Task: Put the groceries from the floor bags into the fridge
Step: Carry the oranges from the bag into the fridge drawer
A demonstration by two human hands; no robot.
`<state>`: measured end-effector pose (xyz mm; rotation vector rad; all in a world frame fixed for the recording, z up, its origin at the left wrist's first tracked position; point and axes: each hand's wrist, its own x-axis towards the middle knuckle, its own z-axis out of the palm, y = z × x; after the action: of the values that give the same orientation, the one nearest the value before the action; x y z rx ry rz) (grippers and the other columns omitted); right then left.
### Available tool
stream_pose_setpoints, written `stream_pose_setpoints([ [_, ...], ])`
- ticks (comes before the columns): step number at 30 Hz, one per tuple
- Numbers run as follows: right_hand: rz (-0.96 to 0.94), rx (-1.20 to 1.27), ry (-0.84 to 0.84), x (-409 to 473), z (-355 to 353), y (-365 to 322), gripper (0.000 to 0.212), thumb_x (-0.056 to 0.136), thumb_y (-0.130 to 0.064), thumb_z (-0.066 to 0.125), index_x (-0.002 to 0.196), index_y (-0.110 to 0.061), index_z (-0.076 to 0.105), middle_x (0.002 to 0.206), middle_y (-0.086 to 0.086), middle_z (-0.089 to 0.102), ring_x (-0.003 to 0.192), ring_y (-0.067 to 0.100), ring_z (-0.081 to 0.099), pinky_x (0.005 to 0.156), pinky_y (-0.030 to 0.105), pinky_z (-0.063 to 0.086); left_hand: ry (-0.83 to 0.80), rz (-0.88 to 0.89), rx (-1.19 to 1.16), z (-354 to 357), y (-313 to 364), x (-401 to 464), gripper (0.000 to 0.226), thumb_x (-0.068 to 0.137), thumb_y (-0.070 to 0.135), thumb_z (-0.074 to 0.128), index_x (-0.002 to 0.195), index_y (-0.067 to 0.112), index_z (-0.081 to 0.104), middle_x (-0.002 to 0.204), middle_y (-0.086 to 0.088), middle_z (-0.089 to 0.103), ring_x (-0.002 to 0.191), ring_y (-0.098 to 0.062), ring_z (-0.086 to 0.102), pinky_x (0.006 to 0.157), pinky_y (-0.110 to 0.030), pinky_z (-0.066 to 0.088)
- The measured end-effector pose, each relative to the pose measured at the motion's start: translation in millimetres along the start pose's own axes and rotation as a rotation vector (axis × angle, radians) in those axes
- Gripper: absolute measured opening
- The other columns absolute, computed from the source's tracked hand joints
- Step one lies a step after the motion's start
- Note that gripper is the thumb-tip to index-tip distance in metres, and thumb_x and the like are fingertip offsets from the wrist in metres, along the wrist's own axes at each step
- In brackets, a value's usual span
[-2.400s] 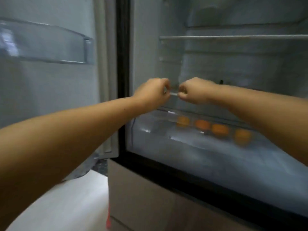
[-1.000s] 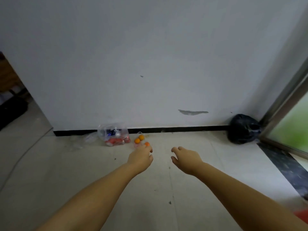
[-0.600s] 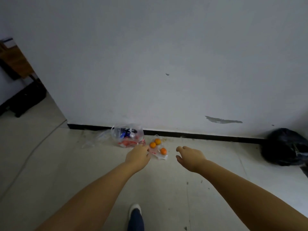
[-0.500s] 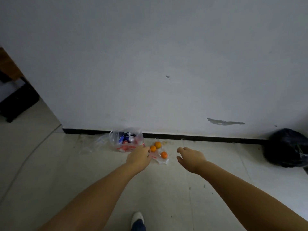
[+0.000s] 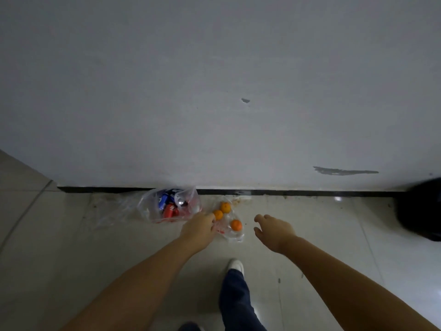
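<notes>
Bare floor [image 5: 310,235] between open hands and two wall-side bags [image 5: 167,206]

No legible text; print on cans [image 5: 169,206] in bag too blurred.

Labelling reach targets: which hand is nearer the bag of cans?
Left. The left hand hangs at the edge of the bag of cans; the right hand is farther right, past the oranges.

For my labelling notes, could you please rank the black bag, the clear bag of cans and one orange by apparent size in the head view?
1. black bag, though cut off by the frame edge
2. clear bag of cans
3. orange
</notes>
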<state>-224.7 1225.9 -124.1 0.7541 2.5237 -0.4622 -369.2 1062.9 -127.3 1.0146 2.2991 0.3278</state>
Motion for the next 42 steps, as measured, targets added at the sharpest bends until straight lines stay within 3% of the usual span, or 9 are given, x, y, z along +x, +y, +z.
stream_pose_setpoints([
  [5,0.001,0.049,-0.074,121.1,48.6,26.2,0.037,0.098,-0.035,0.037,0.133,-0.023,0.041,0.126,0.002,0.054,0.104,0.02,0.059,0.083,0.028,0.047,-0.078,-0.108,-0.107,61.8,-44.4,110.6,0.023,0.097,0.023,0.042,0.113,0.015,0.056,0.115,-0.003,0.058,0.103,-0.015,0.056,0.092,-0.029,0.046],
  [14,0.004,0.079,-0.116,378.6,263.1,71.0,0.034,0.096,-0.023,0.042,0.13,-0.02,0.044,0.13,0.004,0.048,0.117,0.022,0.049,0.09,0.034,0.046,-0.122,0.008,0.144,274.6,-161.1,337.5,0.041,0.1,0.025,0.035,0.141,0.015,0.037,0.143,-0.004,0.038,0.134,-0.02,0.035,0.108,-0.03,0.031],
  [16,-0.03,0.042,-0.081,427.1,304.9,80.3,0.04,0.095,-0.019,0.043,0.134,-0.02,0.04,0.136,0.004,0.043,0.124,0.023,0.044,0.093,0.035,0.044,-0.061,0.029,0.206,315.9,-183.5,379.9,0.038,0.094,0.028,0.037,0.124,0.015,0.055,0.126,-0.006,0.053,0.117,-0.022,0.047,0.094,-0.029,0.04],
  [19,-0.106,-0.035,-0.018,489.4,350.3,90.8,0.046,0.094,-0.016,0.047,0.138,-0.019,0.036,0.146,0.005,0.035,0.132,0.025,0.037,0.1,0.037,0.043,-0.023,0.129,0.299,351.5,-202.0,431.8,0.025,0.061,0.043,0.068,0.072,0.021,0.071,0.078,0.004,0.066,0.079,-0.012,0.058,0.065,-0.017,0.042],
  [23,-0.161,-0.032,0.033,551.7,394.4,102.1,0.045,0.091,-0.019,0.05,0.134,-0.021,0.04,0.145,0.006,0.034,0.132,0.028,0.036,0.099,0.038,0.042,-0.054,0.033,0.292,413.7,-232.0,473.8,0.037,0.096,0.03,0.044,0.13,0.016,0.047,0.132,-0.01,0.045,0.125,-0.026,0.04,0.098,-0.035,0.038],
  [26,-0.194,-0.053,0.054,573.1,413.2,104.0,0.052,0.087,-0.032,0.054,0.136,-0.021,0.039,0.142,0.009,0.033,0.131,0.033,0.034,0.101,0.042,0.039,-0.039,-0.03,0.285,437.1,-246.4,486.7,0.051,0.081,0.04,0.065,0.125,0.016,0.051,0.12,-0.011,0.054,0.109,-0.027,0.054,0.082,-0.038,0.048],
  [29,-0.207,-0.139,0.004,580.9,422.0,105.3,0.06,0.087,-0.038,0.053,0.141,-0.023,0.032,0.147,0.013,0.027,0.132,0.037,0.032,0.105,0.047,0.036,-0.145,0.013,0.333,449.0,-253.3,493.8,0.057,0.087,0.03,0.058,0.134,0.013,0.033,0.129,-0.012,0.044,0.118,-0.03,0.044,0.093,-0.04,0.044],
  [33,-0.199,-0.26,-0.052,580.5,424.3,104.4,0.067,0.09,-0.031,0.054,0.146,-0.02,0.02,0.149,0.019,0.023,0.132,0.041,0.033,0.105,0.05,0.037,-0.177,0.04,0.361,443.7,-259.5,491.6,0.049,0.09,0.025,0.053,0.133,0.013,0.033,0.128,-0.014,0.045,0.117,-0.031,0.045,0.094,-0.039,0.043],
  [42,-0.201,-0.13,-0.123,450.6,300.8,83.4,0.063,0.087,-0.029,0.058,0.141,-0.021,0.026,0.137,0.015,0.036,0.118,0.035,0.044,0.089,0.039,0.051,-0.159,-0.068,0.231,311.8,-207.4,401.6,0.056,0.089,0.029,0.055,0.136,0.011,0.03,0.135,-0.018,0.039,0.124,-0.034,0.042,0.097,-0.036,0.046],
])
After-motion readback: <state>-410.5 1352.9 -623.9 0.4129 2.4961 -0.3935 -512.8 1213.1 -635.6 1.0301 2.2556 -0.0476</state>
